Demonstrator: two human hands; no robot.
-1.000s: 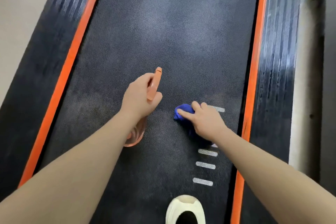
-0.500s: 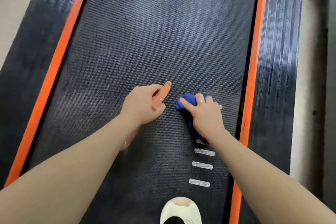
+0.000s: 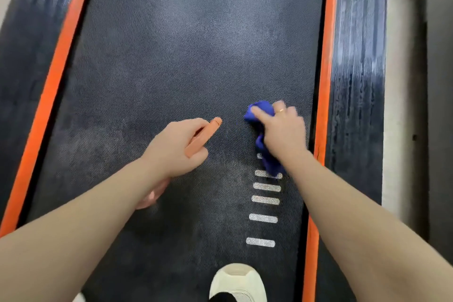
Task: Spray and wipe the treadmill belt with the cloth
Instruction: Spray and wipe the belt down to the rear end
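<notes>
Pointing up-right: spray bottle [image 3: 204,136] nozzle

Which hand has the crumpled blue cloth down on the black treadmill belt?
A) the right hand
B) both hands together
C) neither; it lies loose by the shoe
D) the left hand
A: the right hand presses the crumpled blue cloth onto the black treadmill belt, while the left hand grips the orange spray bottle.
</notes>
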